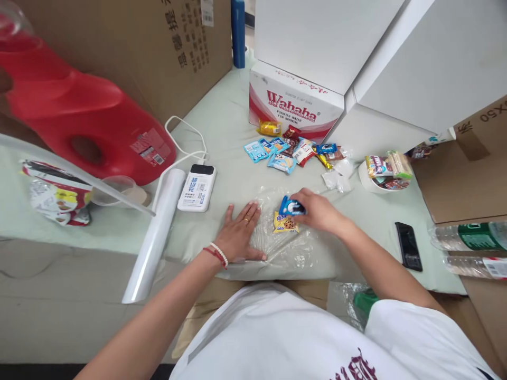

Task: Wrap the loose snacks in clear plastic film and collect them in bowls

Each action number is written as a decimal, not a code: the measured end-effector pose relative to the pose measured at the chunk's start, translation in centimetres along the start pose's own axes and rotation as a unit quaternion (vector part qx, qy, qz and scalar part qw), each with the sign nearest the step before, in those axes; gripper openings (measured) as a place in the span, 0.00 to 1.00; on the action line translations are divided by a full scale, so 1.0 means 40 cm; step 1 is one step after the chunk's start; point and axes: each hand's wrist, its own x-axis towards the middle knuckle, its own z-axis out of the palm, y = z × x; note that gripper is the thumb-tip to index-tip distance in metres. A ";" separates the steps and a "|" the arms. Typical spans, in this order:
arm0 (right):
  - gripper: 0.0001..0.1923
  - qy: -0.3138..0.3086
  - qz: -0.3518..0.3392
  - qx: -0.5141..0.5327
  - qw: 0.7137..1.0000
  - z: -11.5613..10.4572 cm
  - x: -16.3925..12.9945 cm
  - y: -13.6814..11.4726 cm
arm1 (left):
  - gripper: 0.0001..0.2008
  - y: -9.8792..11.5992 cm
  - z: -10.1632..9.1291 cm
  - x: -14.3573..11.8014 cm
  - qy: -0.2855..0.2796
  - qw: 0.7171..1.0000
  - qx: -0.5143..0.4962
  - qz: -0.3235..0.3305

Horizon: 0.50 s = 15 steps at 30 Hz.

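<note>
A pale green cloth-covered table (222, 126) sits among cardboard and white boxes, seen from above by the person working at it. Near the table's front edge lies a sheet of clear plastic wrap (285, 248). The left hand (240, 232) lies flat on the wrap's left part, fingers spread wide, palm down, holding nothing. The right hand (317, 211) grips a small blue snack packet (291, 207) between its fingertips, just above the wrap. Touching that packet, directly below it and just left of the right hand's fingers, a yellow cookie packet (284, 224) rests on the wrap. Toward the back edge lies a scatter of snack packets (291, 148) before a red-and-white Wahaha box (293, 103). A roll of wrap (156, 232) and a white power bank (197, 187) lie to the left, a black phone (407, 245) to the right.
</note>
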 end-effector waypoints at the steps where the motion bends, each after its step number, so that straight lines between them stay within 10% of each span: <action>1: 0.27 -0.033 -0.006 -0.007 0.999 0.019 -0.009 -0.024 | 0.68 0.000 0.001 0.002 -0.001 1.000 0.002 -0.001; 15: 0.35 -0.045 -0.021 0.018 0.999 0.103 -0.052 -0.068 | 0.64 -0.047 0.000 -0.021 0.058 0.997 -0.046 0.019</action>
